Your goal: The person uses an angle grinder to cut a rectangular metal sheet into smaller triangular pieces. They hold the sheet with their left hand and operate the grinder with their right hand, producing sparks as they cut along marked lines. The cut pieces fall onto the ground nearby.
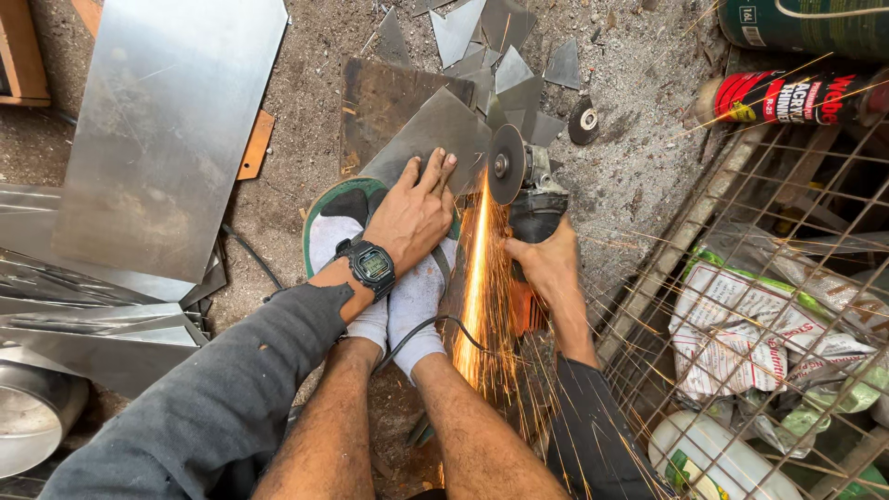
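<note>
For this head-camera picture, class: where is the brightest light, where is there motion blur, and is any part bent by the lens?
In the head view, the spark stream below the grinder disc glows brightest and streaks into lines; daylight is soft, with dull sheen on the large metal sheet; the wire mesh bows slightly near the edge; the left hand and right hand look sharp.

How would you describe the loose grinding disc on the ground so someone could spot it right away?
Start at the right hand holding the angle grinder, whose spinning wheel throws sparks. Just up and right of it, on the gritty ground, lies the loose disc. Unlike the angular grey metal scraps nearby, it is small, round and dark, with a pale centre.
</note>
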